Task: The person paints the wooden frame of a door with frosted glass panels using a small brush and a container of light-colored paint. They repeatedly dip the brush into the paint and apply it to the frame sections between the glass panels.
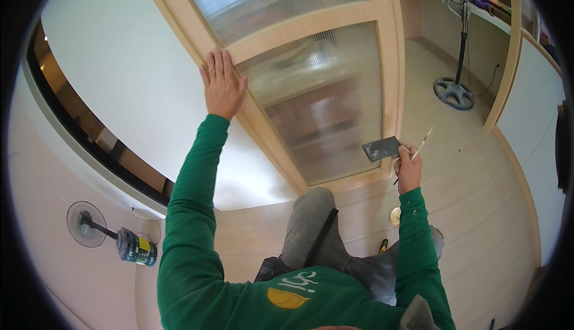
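My left hand lies flat against the pale wooden frame of a door with ribbed glass panes, its fingers stretched upward along the stile. In front of the door's lower right corner, my right hand grips a dark rectangular plate with pale smears on it. The same hand also holds a thin brush, slanting up to the right; its dark lower end shows below the fingers. Both forearms are in green sleeves.
A round pale lid or dish and a small black-and-yellow tool lie on the floor by my legs. At the left stands a small fan on a dark base. A pedestal fan stands beyond the door, near a cluttered counter.
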Motion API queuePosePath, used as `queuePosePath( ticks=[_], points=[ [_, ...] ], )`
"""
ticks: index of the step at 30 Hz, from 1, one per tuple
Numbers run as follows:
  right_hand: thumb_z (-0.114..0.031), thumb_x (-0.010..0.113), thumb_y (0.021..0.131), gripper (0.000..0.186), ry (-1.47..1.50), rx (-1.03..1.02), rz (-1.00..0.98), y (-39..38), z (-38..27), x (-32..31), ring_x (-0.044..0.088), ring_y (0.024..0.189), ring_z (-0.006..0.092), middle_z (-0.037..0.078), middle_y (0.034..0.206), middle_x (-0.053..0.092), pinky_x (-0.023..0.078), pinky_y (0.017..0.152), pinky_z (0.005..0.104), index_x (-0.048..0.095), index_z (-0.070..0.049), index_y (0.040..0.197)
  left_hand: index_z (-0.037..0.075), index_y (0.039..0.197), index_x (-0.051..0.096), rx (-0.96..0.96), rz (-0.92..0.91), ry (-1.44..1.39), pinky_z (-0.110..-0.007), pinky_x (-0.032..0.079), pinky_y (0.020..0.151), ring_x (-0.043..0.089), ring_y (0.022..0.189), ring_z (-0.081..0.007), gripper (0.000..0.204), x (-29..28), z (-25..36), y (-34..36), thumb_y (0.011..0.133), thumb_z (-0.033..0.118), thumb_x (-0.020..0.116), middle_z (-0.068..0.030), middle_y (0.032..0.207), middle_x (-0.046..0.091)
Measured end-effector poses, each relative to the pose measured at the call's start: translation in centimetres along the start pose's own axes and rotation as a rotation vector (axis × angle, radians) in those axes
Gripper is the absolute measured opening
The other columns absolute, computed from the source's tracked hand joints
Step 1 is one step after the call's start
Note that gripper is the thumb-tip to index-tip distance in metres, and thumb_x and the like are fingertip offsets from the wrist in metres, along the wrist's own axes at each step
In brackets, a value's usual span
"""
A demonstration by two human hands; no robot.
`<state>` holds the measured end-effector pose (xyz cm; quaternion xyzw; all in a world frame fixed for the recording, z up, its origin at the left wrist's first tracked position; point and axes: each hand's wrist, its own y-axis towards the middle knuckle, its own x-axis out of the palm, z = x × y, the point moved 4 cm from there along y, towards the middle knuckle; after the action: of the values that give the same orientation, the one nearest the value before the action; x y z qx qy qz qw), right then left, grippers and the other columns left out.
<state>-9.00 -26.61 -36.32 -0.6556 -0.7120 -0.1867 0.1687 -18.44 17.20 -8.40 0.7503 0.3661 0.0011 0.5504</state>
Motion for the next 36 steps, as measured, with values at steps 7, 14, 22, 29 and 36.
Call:
queuePosePath(
  ticks=[7,14,22,29,36],
  points=[
    [-0.011,0.060,0.100,0.025,-0.061,0.008,-0.041,0.3,1.8,-0.1,0.045,0.050,0.0042,0.002,0.081,0.062,0.035,0.044,0.0210,0.064,0.000,0.123,0.001,0.163,0.020,-0.065,0.092,-0.304,-0.059,0.009,0.127,0.007,0.158,-0.0468,0.099,1.2,14.8,5.1,0.090,0.046,0.070,-0.0271,0.170,0.012],
    [-0.010,0.061,0.100,0.023,-0.110,0.024,-0.060,1.0,3.1,-0.4,0.046,0.051,0.0039,0.003,0.077,0.064,0.035,0.044,0.0208,0.065,0.000,0.120,0.003,0.153,0.041,0.328,0.233,-0.522,-0.061,0.018,0.124,0.030,0.146,-0.0491,0.080,0.4,27.9,15.9,0.086,0.036,0.070,-0.0246,0.157,0.037],
    [-0.011,0.062,0.100,0.026,-0.142,0.048,-0.078,0.8,2.5,-0.9,0.048,0.051,0.0053,0.006,0.078,0.067,0.035,0.044,0.0217,0.065,0.001,0.122,0.003,0.150,0.045,0.332,0.202,-0.486,-0.053,0.027,0.123,0.042,0.140,-0.0389,0.075,2.0,21.7,13.9,0.087,0.036,0.070,-0.0205,0.148,0.049],
    [-0.017,0.064,0.099,0.026,-0.222,-0.057,0.043,0.4,-1.9,-1.5,0.050,0.055,0.0060,0.003,0.076,0.063,0.039,0.048,0.0243,0.069,0.000,0.118,0.007,0.156,0.040,0.023,0.134,-0.236,-0.053,0.030,0.120,0.040,0.141,-0.0428,0.074,-1.6,2.0,0.6,0.093,0.029,0.072,-0.0244,0.152,0.043],
    [-0.019,0.067,0.097,0.034,-0.362,-0.257,0.167,4.0,-3.0,0.5,0.051,0.060,0.0073,0.005,0.080,0.071,0.043,0.053,0.0262,0.065,-0.002,0.127,0.000,0.161,0.028,-0.557,-1.225,-0.858,-0.043,0.023,0.125,0.028,0.153,-0.0402,0.080,-2.2,5.4,-44.6,0.105,0.053,0.051,-0.0316,0.160,0.034]
  ],
)
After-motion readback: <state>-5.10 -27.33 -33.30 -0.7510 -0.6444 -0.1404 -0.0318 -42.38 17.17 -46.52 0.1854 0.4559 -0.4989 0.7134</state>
